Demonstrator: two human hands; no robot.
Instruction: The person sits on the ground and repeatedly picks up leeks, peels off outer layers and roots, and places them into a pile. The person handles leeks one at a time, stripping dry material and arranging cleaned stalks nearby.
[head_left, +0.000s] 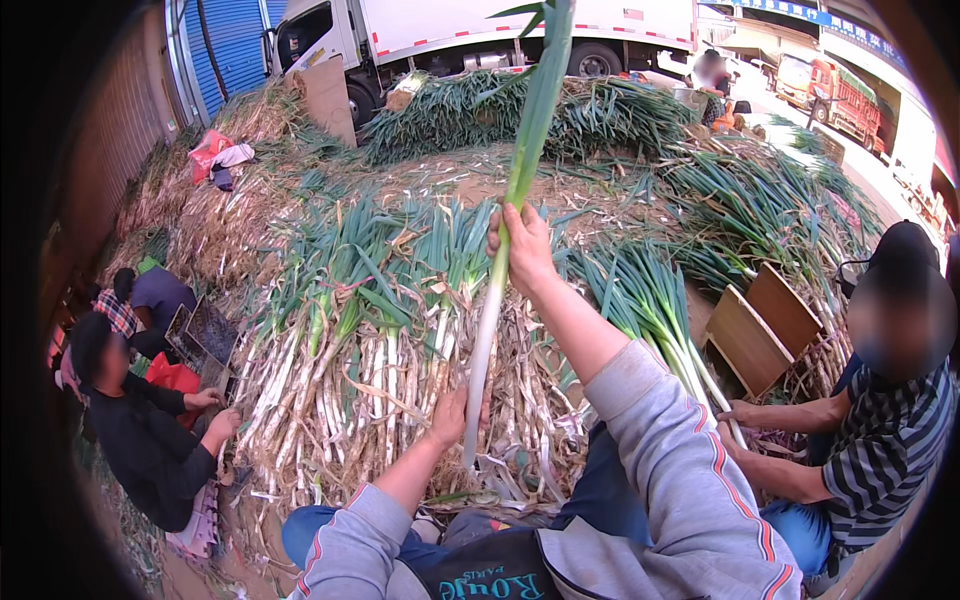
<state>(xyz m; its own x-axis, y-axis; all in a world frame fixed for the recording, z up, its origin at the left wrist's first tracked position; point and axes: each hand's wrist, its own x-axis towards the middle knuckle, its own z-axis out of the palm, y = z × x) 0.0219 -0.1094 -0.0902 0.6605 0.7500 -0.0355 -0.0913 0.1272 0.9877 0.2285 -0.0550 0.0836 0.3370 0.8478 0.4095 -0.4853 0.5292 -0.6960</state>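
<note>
A long green onion (491, 315) slants upright before me, its white stalk peeled smooth and its green leaves reaching past the top of the view. My right hand (526, 244) grips it where white turns to green. Lower down, my left hand (450, 416) is at the white shank, with fingers passing behind it and fingertips showing on the other side. Beneath both hands lies a wide row of unpeeled green onions (375, 390), their dry skins brownish and roots towards me. Peeled green onions (652, 315) with clean white stalks rest to the right.
At right, a person in a striped shirt (885, 442) holds green onion stalks beside brown boards (750, 337). A person in black (142, 427) sits at left. Bundled green onions (450, 112) are heaped behind, before a white truck (480, 30). A red bag (208, 154) lies far left.
</note>
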